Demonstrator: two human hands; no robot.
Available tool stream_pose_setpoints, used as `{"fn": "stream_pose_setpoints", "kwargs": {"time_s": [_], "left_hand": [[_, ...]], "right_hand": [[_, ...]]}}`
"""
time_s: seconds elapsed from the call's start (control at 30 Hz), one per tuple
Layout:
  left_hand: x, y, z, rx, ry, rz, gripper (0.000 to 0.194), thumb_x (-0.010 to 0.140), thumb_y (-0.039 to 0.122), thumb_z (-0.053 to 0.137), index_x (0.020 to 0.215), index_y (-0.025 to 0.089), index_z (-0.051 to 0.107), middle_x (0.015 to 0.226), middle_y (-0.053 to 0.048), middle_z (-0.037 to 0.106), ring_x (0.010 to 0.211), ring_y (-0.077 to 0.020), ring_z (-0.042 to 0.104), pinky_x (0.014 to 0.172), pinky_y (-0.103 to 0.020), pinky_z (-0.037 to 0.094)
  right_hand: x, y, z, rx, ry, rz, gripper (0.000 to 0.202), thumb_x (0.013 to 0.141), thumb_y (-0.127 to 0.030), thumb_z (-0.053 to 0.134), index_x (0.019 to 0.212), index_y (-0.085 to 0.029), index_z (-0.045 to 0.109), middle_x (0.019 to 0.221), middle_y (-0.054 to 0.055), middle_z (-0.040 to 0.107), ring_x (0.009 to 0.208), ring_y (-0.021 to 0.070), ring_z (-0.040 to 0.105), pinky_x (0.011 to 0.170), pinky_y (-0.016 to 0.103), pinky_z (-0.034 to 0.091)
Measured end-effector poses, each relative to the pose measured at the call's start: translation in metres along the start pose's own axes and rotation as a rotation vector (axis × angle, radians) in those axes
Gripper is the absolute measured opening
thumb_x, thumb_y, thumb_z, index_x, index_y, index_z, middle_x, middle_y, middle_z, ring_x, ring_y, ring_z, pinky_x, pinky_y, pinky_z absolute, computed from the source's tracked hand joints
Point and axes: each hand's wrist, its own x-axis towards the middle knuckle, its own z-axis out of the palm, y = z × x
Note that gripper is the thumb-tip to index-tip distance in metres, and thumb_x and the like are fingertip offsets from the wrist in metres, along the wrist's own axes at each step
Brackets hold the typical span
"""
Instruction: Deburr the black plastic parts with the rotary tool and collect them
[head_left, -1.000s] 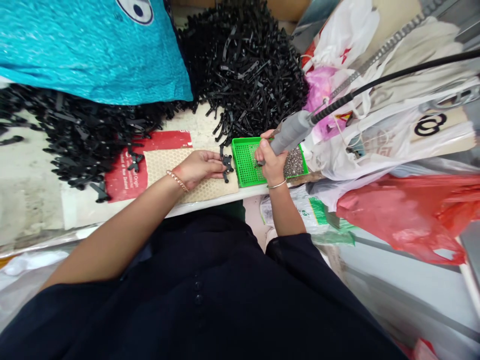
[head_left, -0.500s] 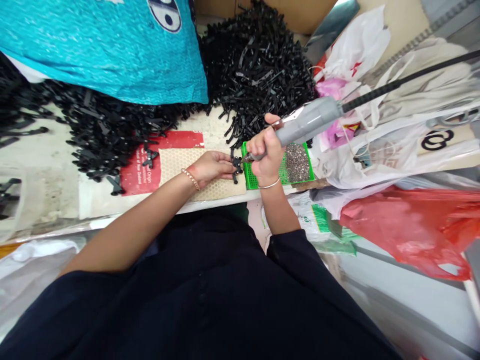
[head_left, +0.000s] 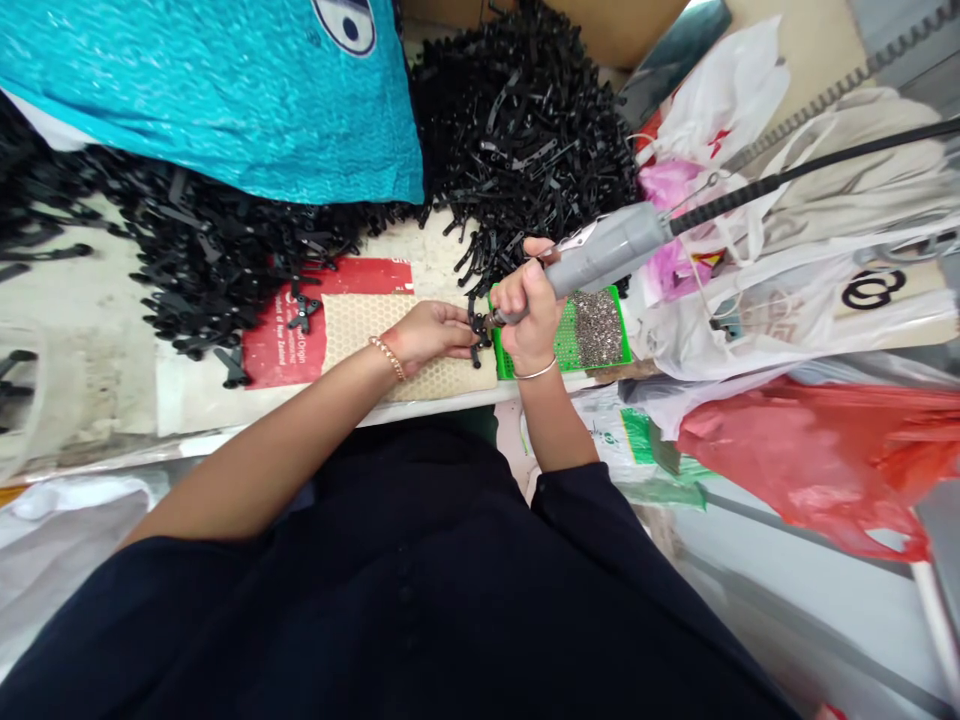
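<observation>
Between the fingertips of my left hand (head_left: 431, 332) is a small black plastic part (head_left: 478, 340) with several arms, held over the right edge of a beige honeycomb-patterned mat (head_left: 420, 384). My right hand (head_left: 531, 310) is wrapped round a grey electric screwdriver (head_left: 600, 252), which slants down to the left. Its tip meets the black part or is just at it; the exact contact is too small to make out. Beneath and beside my right hand lies a green perforated tray (head_left: 507, 366) with many small metal screws (head_left: 598, 330) in its right half.
Black plastic parts form a big heap (head_left: 525, 130) at the back and another pile (head_left: 195, 260) at left. A blue bag (head_left: 225, 100) lies over them. Red printed sheet (head_left: 277, 350) lies beside the mat. A black cable (head_left: 810, 170) runs right, past plastic bags (head_left: 795, 450).
The view has shifted slightly. Both hands keep their hold, and the screwdriver stays at the black part, its rear end a little lower and further left.
</observation>
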Motion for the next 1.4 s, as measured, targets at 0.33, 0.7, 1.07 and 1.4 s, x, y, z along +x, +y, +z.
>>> {"fn": "stream_pose_setpoints", "kwargs": {"time_s": [0.33, 0.7, 1.07, 1.4], "left_hand": [[-0.0003, 0.0000, 0.0013, 0.001, 0.003, 0.000, 0.032, 0.060, 0.002, 0.098, 0.082, 0.011, 0.077, 0.078, -0.005, 0.077, 0.069, -0.0134, 0.071, 0.084, -0.032, 0.065], [-0.0002, 0.0005, 0.0013, 0.013, 0.004, 0.002, 0.032, 0.060, 0.003, 0.099, 0.080, 0.011, 0.075, 0.076, -0.004, 0.077, 0.069, -0.0125, 0.071, 0.074, -0.025, 0.063], [-0.0003, 0.0010, 0.0006, 0.025, 0.003, 0.003, 0.031, 0.059, 0.004, 0.098, 0.082, 0.011, 0.079, 0.081, -0.006, 0.080, 0.070, -0.0136, 0.072, 0.080, -0.029, 0.064], [0.0019, -0.0012, -0.0006, 0.023, 0.016, 0.005, 0.032, 0.057, 0.004, 0.099, 0.079, 0.011, 0.077, 0.078, -0.006, 0.078, 0.072, -0.0153, 0.073, 0.083, -0.032, 0.065]], "right_hand": [[-0.0015, 0.0016, -0.0004, 0.038, 0.054, 0.036, 0.043, 0.088, -0.069, 0.070, 0.110, -0.033, 0.063, 0.054, -0.012, 0.027, 0.044, 0.0132, 0.033, 0.049, 0.031, 0.042], [-0.0008, 0.0039, -0.0038, 0.002, 0.079, 0.115, 0.038, 0.095, -0.065, 0.070, 0.107, -0.030, 0.062, 0.057, -0.010, 0.033, 0.046, 0.0122, 0.042, 0.052, 0.030, 0.049], [-0.0041, -0.0005, 0.0030, 0.002, 0.058, 0.087, 0.040, 0.089, -0.062, 0.071, 0.110, -0.030, 0.058, 0.055, -0.012, 0.030, 0.044, 0.0137, 0.039, 0.050, 0.033, 0.046], [-0.0062, 0.0066, 0.0000, 0.013, 0.006, 0.092, 0.046, 0.084, -0.067, 0.079, 0.105, -0.031, 0.060, 0.055, -0.011, 0.035, 0.046, 0.0122, 0.044, 0.050, 0.031, 0.047]]}}
